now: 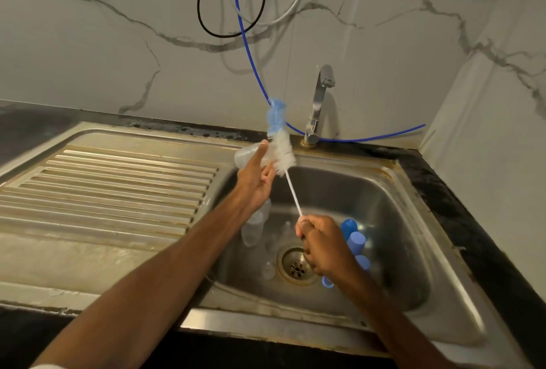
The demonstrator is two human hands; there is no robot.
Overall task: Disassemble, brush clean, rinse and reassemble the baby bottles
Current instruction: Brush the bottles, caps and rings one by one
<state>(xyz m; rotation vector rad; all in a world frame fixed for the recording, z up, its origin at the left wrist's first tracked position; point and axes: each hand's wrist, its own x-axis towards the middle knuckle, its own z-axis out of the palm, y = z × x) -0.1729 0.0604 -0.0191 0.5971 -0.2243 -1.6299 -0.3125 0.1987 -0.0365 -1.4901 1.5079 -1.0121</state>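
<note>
My left hand (256, 175) holds a clear bottle body (246, 155) on its side above the sink's back left corner. My right hand (320, 243) grips the thin white handle of a bottle brush (280, 147), whose white bristles and blue tip stand outside the bottle, just to its right. Another clear bottle (254, 228) lies in the sink basin (393, 238) under my left forearm. Several blue caps (356, 241) and small clear parts (268, 269) lie around the drain (295, 265).
A steel drainboard (112, 182) stretches to the left of the basin. The tap (319, 105) stands at the back, with no water visible. A blue hose (251, 55) and black and white cables hang down the marble wall. Black counter borders the sink.
</note>
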